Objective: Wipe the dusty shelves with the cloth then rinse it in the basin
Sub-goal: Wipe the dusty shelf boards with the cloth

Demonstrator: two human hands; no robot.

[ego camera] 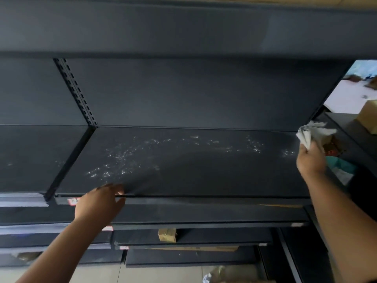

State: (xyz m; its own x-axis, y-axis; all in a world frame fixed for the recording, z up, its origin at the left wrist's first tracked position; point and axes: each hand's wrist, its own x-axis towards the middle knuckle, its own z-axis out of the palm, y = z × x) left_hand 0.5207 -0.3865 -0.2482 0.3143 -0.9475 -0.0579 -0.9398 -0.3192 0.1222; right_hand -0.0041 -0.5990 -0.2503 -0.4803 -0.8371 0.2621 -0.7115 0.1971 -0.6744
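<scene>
The shelf (193, 166) under inspection was a dark metal board at about chest height, with further shelves stacked below it. Pale speckled residue, either dust or droplets, lay across its rear and left portions; the front centre band appeared darker and cleaner, which I judged to be a wiped area. The adjoining shelf to the left (34, 158) carried a few faint specks.

The right hand (311, 163) was raised at the shelf's right end, its fingers closed around a bunched white cloth (313, 134), which stood above the board rather than pressed flat on it. The left hand (100, 201) rested on the front lip of the shelf, fingers loosely spread and holding nothing, seemingly steadying the person.

Assessment: wiping of this shelf was partly done at best; the speckled zone remained. The lower shelves (183, 217) were mostly hidden, so their condition could not be told. No basin was in view, and rinsing was judged outstanding.
</scene>
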